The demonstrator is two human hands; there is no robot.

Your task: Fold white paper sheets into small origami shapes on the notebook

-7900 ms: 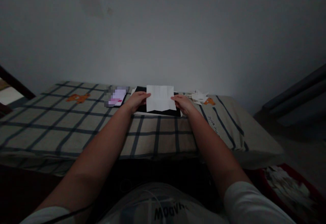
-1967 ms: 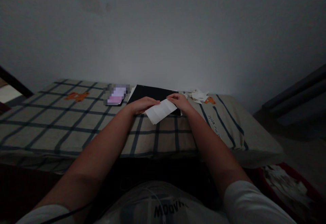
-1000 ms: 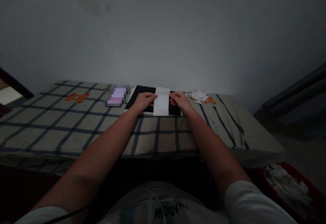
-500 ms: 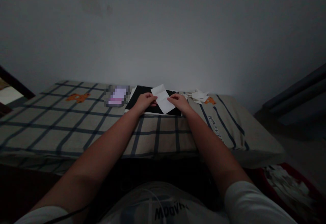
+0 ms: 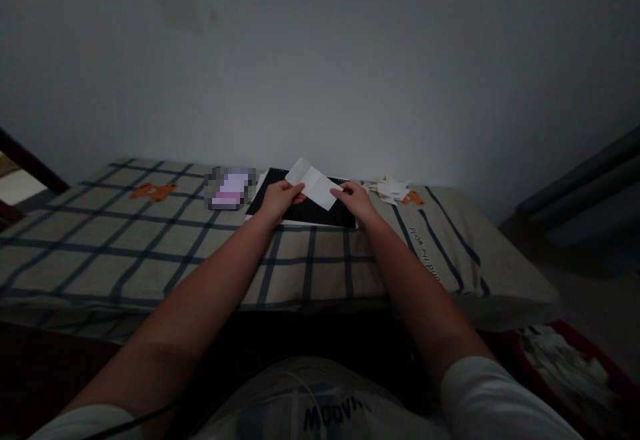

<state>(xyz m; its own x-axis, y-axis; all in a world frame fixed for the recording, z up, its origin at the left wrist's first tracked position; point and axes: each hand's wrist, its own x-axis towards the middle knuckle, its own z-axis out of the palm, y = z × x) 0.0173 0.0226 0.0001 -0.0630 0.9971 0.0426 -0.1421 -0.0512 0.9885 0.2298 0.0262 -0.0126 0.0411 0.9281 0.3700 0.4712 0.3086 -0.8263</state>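
A folded white paper strip (image 5: 313, 183) is held tilted above a black pad (image 5: 306, 209) that lies on the checked bed cover (image 5: 150, 240). My left hand (image 5: 280, 199) pinches the strip's near left edge. On the strip's right end my right hand (image 5: 353, 199) keeps a pinch. The strip slants from upper left down to lower right.
A phone (image 5: 229, 189) with a lit screen lies left of the black pad. Several folded white paper pieces (image 5: 393, 188) sit right of the pad near an orange bear print. A red container (image 5: 570, 367) with white scraps stands on the floor at lower right. A wall is close behind.
The sheet went from a wide square to a narrow folded strip. Over the last second both hands have turned it from upright to slanting, its top end swinging left.
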